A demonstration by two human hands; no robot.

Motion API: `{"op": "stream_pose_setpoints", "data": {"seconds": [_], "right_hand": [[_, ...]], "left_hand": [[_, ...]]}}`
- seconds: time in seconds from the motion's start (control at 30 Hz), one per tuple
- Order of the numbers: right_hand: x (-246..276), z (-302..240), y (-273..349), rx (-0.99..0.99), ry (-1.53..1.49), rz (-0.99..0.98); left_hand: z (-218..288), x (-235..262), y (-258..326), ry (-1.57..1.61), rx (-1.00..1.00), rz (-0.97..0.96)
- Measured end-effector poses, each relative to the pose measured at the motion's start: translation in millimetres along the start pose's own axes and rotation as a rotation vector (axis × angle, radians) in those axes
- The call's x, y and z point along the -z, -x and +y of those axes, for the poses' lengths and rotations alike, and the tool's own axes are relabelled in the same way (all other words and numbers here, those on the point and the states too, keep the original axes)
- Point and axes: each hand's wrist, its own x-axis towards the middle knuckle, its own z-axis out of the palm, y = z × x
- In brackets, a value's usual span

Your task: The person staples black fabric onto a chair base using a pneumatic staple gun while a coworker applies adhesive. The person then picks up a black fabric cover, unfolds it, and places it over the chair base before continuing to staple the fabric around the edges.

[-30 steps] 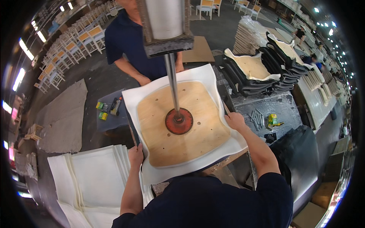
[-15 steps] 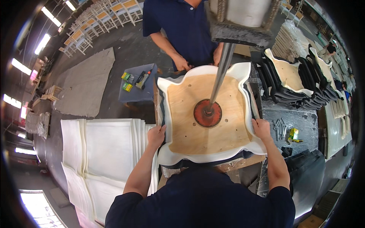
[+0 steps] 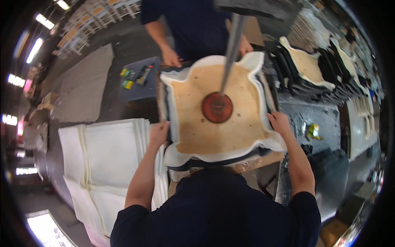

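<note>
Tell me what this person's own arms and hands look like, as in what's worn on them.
The sleeves are short and dark navy, leaving both forearms bare. The left hand and right hand are ungloved. No watch or bracelet shows; blur hides finer detail.

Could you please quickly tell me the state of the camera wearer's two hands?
Left hand: closed, apparently gripping the left edge of the dark cover under the white padding.
Right hand: closed, apparently gripping its right edge.

Bright lights [image 3: 34,50] glow far left of the left fingers [image 3: 165,127]. Everything looks a bit blurry. Far from them, lines bend and corners go black.
</note>
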Motion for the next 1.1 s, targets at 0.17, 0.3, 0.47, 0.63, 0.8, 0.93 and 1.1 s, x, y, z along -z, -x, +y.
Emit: {"op": "stream_pose_setpoints", "data": {"seconds": [0.17, 0.3, 0.47, 0.63, 0.8, 0.93, 1.1], "right_hand": [[-8.4, -78.1, -33.2, -0.093, -0.262, -0.001], [-71.8, -125.0, -25.9, 0.009, -0.349, 0.027], [-97.7, -119.4, 16.3, 0.018, 0.063, 0.012], [-69.4, -72.6, 16.8, -0.049, 0.008, 0.066], [-75.8, -77.1, 21.9, 0.019, 0.016, 0.010], [-78.3, -78.7, 32.4, 0.063, 0.026, -0.012], [-65.7, -93.0, 19.7, 0.004, -0.038, -0.228]], "left_hand": [[41.4, -33.3, 10.6, 0.236, -0.126, 0.045], [91.9, -97.6, 7.1, 0.033, -0.410, -0.113], [61.1, -100.0, 39.8, -0.314, -0.419, -0.138], [49.2, -94.2, 33.3, -0.121, -0.168, 0.022], [44.3, -101.9, 31.8, -0.423, -0.304, 0.008], [49.4, -108.2, 41.2, -0.468, -0.461, -0.076], [48.2, -97.2, 44.8, -0.436, -0.365, -0.062]]}}
